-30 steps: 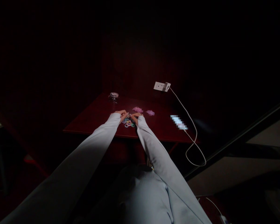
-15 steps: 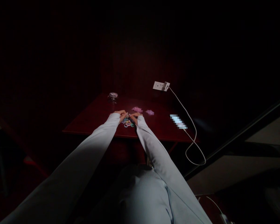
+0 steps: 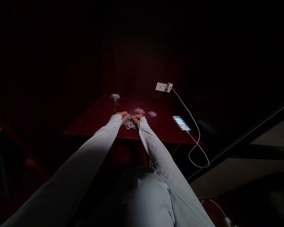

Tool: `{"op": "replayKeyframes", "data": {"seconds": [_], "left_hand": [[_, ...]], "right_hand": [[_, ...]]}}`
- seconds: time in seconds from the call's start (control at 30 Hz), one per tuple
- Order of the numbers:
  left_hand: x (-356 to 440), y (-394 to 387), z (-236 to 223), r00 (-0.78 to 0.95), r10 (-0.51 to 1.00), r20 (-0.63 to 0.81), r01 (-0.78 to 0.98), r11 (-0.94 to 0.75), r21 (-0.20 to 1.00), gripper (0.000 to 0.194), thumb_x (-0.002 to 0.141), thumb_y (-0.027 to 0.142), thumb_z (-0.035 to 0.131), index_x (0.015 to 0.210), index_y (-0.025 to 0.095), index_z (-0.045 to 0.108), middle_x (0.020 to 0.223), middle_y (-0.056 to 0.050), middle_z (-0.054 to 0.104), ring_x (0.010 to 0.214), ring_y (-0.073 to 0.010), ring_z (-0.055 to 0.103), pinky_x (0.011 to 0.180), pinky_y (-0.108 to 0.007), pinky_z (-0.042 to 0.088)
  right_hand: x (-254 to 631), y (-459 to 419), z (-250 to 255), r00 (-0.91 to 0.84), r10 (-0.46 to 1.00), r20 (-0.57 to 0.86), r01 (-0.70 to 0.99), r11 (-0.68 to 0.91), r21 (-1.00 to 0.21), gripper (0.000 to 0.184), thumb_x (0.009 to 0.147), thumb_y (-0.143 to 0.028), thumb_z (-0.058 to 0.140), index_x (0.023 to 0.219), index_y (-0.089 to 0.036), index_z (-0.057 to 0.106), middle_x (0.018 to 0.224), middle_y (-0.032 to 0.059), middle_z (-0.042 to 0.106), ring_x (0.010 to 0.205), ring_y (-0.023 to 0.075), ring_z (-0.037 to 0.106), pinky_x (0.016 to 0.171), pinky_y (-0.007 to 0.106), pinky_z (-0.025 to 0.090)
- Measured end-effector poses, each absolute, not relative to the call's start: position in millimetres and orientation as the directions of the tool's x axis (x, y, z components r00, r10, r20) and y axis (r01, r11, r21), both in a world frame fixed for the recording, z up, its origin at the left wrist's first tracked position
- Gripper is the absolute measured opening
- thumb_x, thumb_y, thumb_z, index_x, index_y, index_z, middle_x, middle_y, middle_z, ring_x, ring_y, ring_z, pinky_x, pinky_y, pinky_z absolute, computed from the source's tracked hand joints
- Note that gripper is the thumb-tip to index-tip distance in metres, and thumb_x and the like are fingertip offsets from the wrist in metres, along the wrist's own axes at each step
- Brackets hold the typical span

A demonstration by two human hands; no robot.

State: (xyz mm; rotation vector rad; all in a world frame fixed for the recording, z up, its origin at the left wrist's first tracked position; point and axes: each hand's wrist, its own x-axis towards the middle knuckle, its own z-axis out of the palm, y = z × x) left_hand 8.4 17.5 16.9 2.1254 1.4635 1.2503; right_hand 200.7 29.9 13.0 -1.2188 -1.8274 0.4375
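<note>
Head view: my left fingers (image 3: 124,113) and right fingers (image 3: 137,116) curl, pinch unclear, by rings (image 3: 131,126) near counter's front edge (image 3: 85,134); likely light, stretchy, rims grippable.

The worktop (image 3: 92,121) is deep red. On it, the small rings (image 3: 130,125) mix blue, green, pink and yellow; one pile (image 3: 139,111) is pink, the smaller pile (image 3: 152,113) pinkish purple. The sleeves (image 3: 101,135), socket (image 3: 161,86) and cable (image 3: 189,112) are whitish.
</note>
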Motion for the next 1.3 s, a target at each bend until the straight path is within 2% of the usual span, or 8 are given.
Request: {"op": "replayKeyframes", "data": {"seconds": [0.47,0.7,1.0,1.3], "left_hand": [[8.0,25.4,14.0,0.113,0.884,0.454,0.662,-0.407,0.629,0.032,0.094,0.047,0.055,0.079,0.023,0.068,0.064,0.002,0.064,0.060,-0.0151,0.052,0.060,-0.028,0.034],[8.9,23.5,12.9,0.105,0.863,0.494,0.643,-0.438,0.628,0.033,0.093,0.050,0.055,0.078,0.023,0.068,0.061,0.003,0.061,0.060,-0.0150,0.050,0.060,-0.027,0.033],[4.7,15.7,19.2,0.158,0.868,0.471,0.555,-0.473,0.685,0.035,0.095,0.052,0.053,0.081,0.023,0.066,0.061,0.003,0.063,0.058,-0.0145,0.052,0.058,-0.025,0.036],[4.6,17.2,17.5,0.148,0.862,0.484,0.552,-0.478,0.683,0.036,0.093,0.053,0.053,0.079,0.023,0.066,0.061,0.003,0.061,0.057,-0.0140,0.051,0.057,-0.025,0.035]], "right_hand": [[201.0,33.7,9.6,-0.142,0.866,0.479,0.566,0.468,-0.678,0.035,0.094,-0.057,0.071,0.087,-0.026,0.085,0.102,0.0058,0.079,0.107,0.0242,0.066,0.106,0.041,0.044],[200.5,33.9,9.5,-0.139,0.861,0.489,0.542,0.480,-0.690,0.034,0.092,-0.056,0.073,0.083,-0.026,0.085,0.099,0.0056,0.079,0.105,0.0244,0.066,0.107,0.042,0.044],[203.3,31.2,13.3,-0.149,0.874,0.463,0.536,0.465,-0.705,0.022,0.089,-0.047,0.078,0.085,-0.026,0.084,0.102,0.0051,0.080,0.112,0.0274,0.067,0.110,0.045,0.043],[201.1,24.4,20.4,-0.114,0.887,0.449,0.516,0.438,-0.736,0.014,0.085,-0.039,0.081,0.083,-0.025,0.083,0.101,0.0044,0.080,0.111,0.0277,0.069,0.111,0.045,0.043]]}}
